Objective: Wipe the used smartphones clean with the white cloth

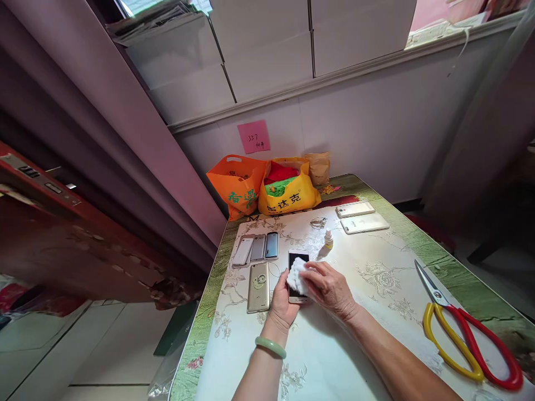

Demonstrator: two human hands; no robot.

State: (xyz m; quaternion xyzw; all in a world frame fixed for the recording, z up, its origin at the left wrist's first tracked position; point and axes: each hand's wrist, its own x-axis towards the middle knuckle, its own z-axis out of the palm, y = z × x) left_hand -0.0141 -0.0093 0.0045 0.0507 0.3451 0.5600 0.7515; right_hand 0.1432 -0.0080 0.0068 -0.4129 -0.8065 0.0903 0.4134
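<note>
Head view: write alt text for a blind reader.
A person's left hand holds a phone while the right hand holds a white wad against its screen, over a floral-covered table. Other phones lie on both sides, with a small bottle beyond and large scissors at right. An orange bag and a yellow bag stand by the wall.

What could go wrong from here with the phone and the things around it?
The phone might slip under pressure: the left hand holds it by one side while the right hand presses a white cloth on its screen. The small bottle stands upright just beyond the right hand and could be knocked over. The scissors lie uncovered to the right, where a sweeping arm might catch them.
</note>
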